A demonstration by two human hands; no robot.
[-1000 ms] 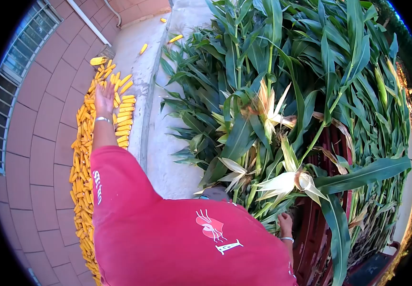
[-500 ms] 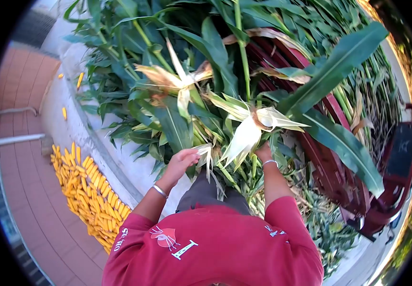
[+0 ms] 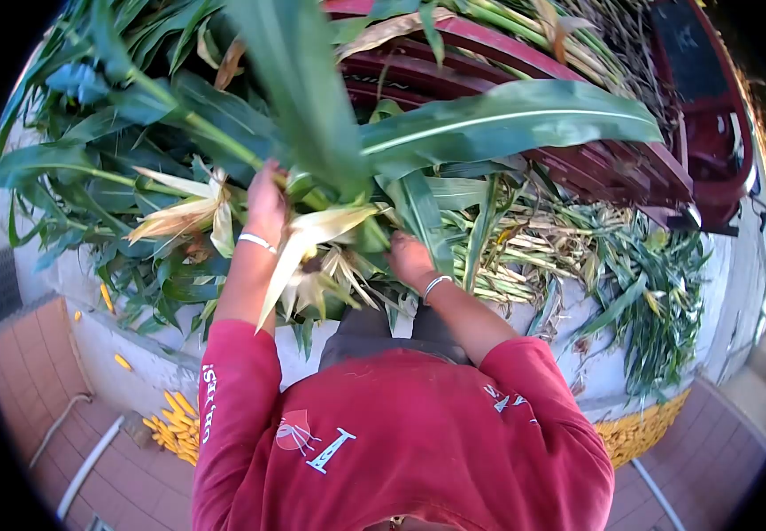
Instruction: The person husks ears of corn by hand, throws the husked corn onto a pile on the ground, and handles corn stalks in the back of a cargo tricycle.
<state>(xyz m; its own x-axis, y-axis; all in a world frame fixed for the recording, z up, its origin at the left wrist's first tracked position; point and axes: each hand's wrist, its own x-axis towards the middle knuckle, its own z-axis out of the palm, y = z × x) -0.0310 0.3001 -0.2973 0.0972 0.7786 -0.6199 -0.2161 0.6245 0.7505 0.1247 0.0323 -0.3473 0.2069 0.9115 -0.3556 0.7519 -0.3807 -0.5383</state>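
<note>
My left hand (image 3: 266,199) is closed round a green corn stalk (image 3: 215,133), just above pale opened husks (image 3: 312,234). To the right, my right hand (image 3: 410,257) is closed beside the lower stalk and leaves; leaves partly cover its fingers, and what it grips is hidden. A broad green leaf (image 3: 507,119) stretches rightward above my right hand. Another dried husk (image 3: 184,217) hangs left of my left hand. No bare cob shows in either hand.
A dark red metal vehicle frame (image 3: 613,173) stands at the upper right. Cut stalks (image 3: 507,257) lie beyond my right hand. Yellow cobs (image 3: 175,429) are piled at the lower left, with another yellow pile (image 3: 640,434) at the lower right. A white pipe (image 3: 91,466) runs at lower left.
The view has swung to the right. My left hand has gone from over the cob pile to the stalk, and the leafy stalk now lies across in front of me.
</note>
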